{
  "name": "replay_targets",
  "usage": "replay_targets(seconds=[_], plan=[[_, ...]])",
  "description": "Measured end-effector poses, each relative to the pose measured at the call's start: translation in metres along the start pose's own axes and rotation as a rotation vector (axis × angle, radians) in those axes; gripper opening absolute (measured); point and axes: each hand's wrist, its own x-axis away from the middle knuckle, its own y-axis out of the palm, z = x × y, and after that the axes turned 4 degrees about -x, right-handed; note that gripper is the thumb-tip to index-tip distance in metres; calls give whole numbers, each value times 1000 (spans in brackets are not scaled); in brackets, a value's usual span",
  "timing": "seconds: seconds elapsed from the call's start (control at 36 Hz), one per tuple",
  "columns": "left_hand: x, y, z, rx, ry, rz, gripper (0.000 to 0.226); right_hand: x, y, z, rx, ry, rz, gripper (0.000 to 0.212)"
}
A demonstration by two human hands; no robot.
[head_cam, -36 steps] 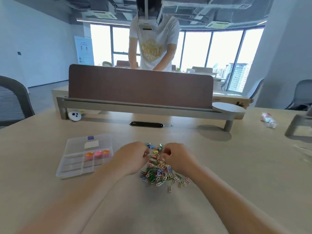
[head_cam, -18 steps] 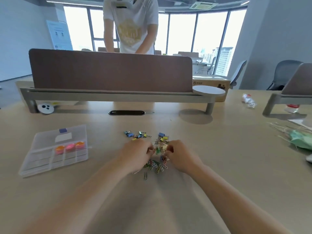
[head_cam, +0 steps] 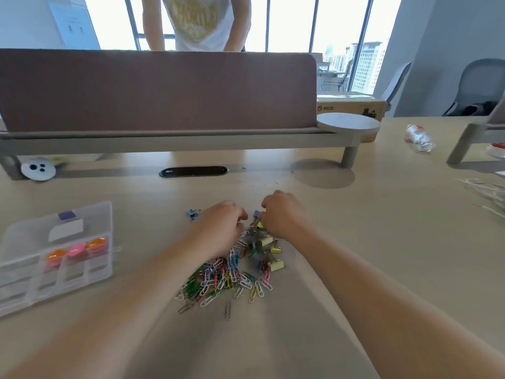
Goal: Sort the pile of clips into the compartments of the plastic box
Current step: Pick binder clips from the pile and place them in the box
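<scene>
Reader: Table (head_cam: 355, 242) and plastic box (head_cam: 27, 236) first: has either altered?

Legend: Neither. The plastic box lies near the table's left edge, well apart from the work. It holds three coloured round pieces, and no clip from the pile shows in its compartments.

Reader: And the pile of clips (head_cam: 224, 277)?

Legend: It lies mid-table, toward the near edge. A second ago both hands covered much of it. Now its paper clips lie exposed on the near side, because the hands have shifted to its far end.

Reader: The hands themselves?

Legend: The left hand (head_cam: 218, 231) rests curled over the pile's far-left part; what it holds, if anything, is hidden. The right hand (head_cam: 284, 214) curls its fingers against a blue binder clip (head_cam: 256, 214); whether that clip is pinched cannot be told. Yellow binder clips (head_cam: 276, 265) lie just beside its wrist. A small blue cluster (head_cam: 194, 214) sits apart, beyond the left hand.

Reader: Meaning for the task?

Legend: Probably binder clips are being separated from paper clips; filling the compartments is not yet begun.
</scene>
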Motion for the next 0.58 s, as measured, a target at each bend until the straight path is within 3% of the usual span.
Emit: replay_targets(seconds=[0.28, 0.58], plan=[[-3, 5, -6, 7, 12, -1, 29, -15, 11, -7, -72, 96, -81, 16], [0, 4, 2, 7, 32, -14, 26, -3, 2, -12, -81, -5, -105, 11]])
